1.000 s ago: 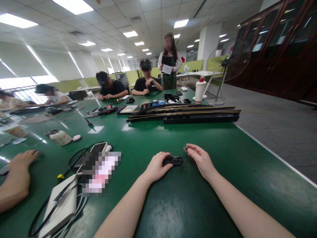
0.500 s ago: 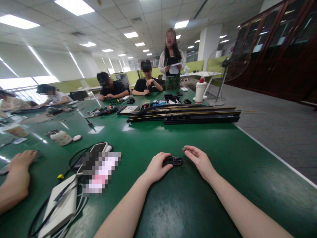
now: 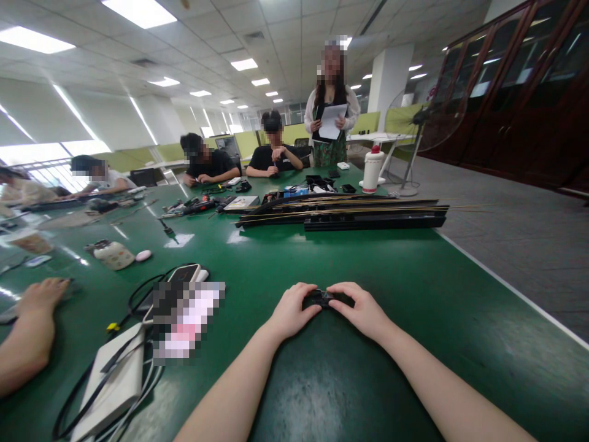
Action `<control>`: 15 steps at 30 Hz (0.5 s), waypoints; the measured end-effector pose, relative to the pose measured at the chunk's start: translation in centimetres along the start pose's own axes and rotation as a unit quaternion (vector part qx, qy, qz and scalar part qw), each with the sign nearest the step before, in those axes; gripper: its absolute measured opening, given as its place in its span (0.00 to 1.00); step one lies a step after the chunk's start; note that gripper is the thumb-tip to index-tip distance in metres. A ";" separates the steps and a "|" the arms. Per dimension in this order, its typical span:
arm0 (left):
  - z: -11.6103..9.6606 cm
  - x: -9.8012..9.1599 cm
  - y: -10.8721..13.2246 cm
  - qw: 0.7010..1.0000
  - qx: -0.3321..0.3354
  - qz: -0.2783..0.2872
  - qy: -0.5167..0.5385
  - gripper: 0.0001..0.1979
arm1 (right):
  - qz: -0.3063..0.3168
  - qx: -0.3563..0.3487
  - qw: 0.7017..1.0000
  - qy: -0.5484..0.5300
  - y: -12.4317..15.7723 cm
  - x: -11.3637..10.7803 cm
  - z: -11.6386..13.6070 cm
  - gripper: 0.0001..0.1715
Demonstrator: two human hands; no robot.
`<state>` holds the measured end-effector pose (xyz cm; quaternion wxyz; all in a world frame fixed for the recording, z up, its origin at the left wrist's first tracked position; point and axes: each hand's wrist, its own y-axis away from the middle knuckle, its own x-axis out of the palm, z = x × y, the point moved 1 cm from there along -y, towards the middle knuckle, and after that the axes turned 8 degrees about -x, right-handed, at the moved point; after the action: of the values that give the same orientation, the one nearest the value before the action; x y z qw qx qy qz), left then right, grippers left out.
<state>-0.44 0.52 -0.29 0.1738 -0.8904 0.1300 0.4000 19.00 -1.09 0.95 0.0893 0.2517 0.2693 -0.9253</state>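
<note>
On the green table in front of me lies a small black device part (image 3: 323,299) with fine detail on its upper side; I cannot make out its exact kind. My left hand (image 3: 294,309) grips its left end between thumb and fingers. From the other side, my right hand (image 3: 361,309) closes thumb and fingers around the right end. Both hands cover much of the part. The small grey piece seen earlier in my right fingers is no longer visible.
Long black strips (image 3: 377,218) with thin golden rods lie across the table ahead. On my left are a white box (image 3: 113,368), cables, a phone (image 3: 181,279) and another person's hand (image 3: 43,298). A white bottle (image 3: 372,172) stands at the back right.
My right hand has moved left and down onto the black part, after holding a small grey piece apart from it. The standing person has shifted right and lifted the papers. My left hand stays put.
</note>
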 end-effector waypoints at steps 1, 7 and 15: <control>0.0 0.0 0.0 1.000 0.002 -0.001 0.000 0.20 | 0.021 -0.021 0.999 0.026 0.0 0.1 0.1 0.11; 0.3 0.2 -0.1 1.000 0.002 0.000 0.003 0.19 | 0.082 -0.072 0.984 0.141 0.0 0.2 0.5 0.11; 0.1 0.2 0.0 1.000 0.000 0.002 0.012 0.20 | 0.097 -0.071 0.976 0.182 0.3 0.3 0.7 0.13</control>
<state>-0.35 0.58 -0.43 0.1717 -0.8948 0.1337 0.3898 18.50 -1.71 1.17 0.1460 0.4335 0.3207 -0.8294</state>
